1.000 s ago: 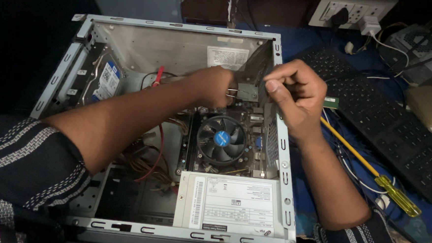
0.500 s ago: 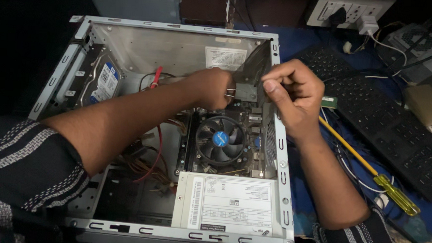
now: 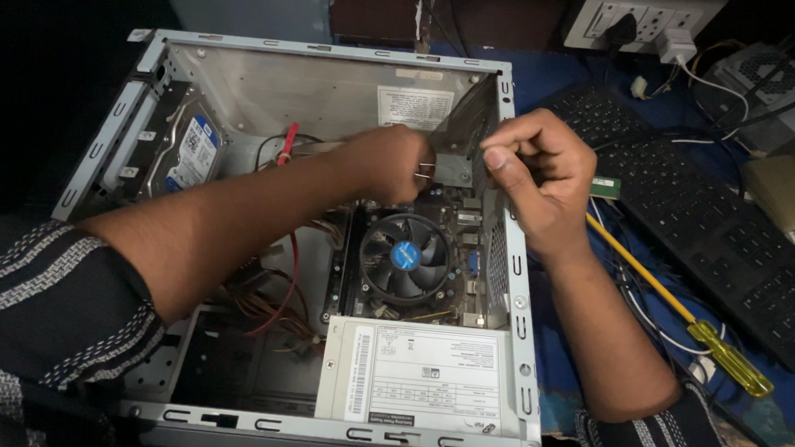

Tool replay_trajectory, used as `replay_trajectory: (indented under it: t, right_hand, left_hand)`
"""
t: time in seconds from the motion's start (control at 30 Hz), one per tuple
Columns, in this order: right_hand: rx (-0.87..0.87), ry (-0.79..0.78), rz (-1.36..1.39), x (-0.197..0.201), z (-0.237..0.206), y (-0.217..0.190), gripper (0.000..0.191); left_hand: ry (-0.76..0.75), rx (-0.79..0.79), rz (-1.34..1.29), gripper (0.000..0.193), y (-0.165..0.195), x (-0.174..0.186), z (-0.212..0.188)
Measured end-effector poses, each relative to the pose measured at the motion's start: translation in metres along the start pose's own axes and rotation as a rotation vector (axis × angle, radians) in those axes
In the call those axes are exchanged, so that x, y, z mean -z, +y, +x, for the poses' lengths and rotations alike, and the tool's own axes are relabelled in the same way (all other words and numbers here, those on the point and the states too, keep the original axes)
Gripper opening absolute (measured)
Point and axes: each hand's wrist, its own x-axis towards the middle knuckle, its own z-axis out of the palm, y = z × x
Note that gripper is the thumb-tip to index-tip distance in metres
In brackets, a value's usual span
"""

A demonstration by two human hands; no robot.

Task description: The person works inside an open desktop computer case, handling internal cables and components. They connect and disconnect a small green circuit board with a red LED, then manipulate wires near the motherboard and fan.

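An open computer case [image 3: 324, 247] lies on its side on a blue-covered table [image 3: 570, 387], with a wall socket strip [image 3: 644, 14] behind it and darkness to the left. A black keyboard [image 3: 705, 240] sits to the right of the case, and a yellow-handled screwdriver [image 3: 683, 316] lies between the two, close to the case's right wall. Inside, a round cooling fan [image 3: 405, 257] sits mid-case, a power supply [image 3: 417, 376] fills the near corner, and a hard drive [image 3: 188, 154] stands by the left wall. The left hand [image 3: 387, 164] reaches across the inside, fingers curled around a small metal piece [image 3: 450, 170] just above the fan. The right hand [image 3: 536, 176] meets it at the case's right rim, fingers closed in a pinch; what it grips I cannot tell. Red and yellow wires [image 3: 277, 281] crowd the floor of the case under the left forearm, leaving little room there.
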Motion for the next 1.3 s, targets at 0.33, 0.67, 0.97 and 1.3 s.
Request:
replay_trajectory:
  t: [0.33, 0.67, 0.97, 1.3]
  right_hand:
    - [-0.008, -0.005, 0.013, 0.001, 0.000, -0.001, 0.008]
    - [0.007, -0.001, -0.014, -0.001, 0.000, -0.003, 0.009]
    - [-0.012, 0.004, 0.005, -0.001, -0.001, -0.004, 0.009]
    - [-0.009, 0.002, 0.000, 0.000, -0.001, 0.000, 0.009]
  left_hand:
    - [0.003, 0.008, 0.030, 0.026, -0.003, -0.001, 0.003]
    - [-0.054, 0.074, 0.025, 0.023, 0.006, 0.004, 0.000]
    - [-0.074, 0.060, 0.129, 0.027, 0.009, 0.008, -0.005]
    - [-0.043, 0.041, 0.114, 0.026, 0.006, 0.006, -0.004]
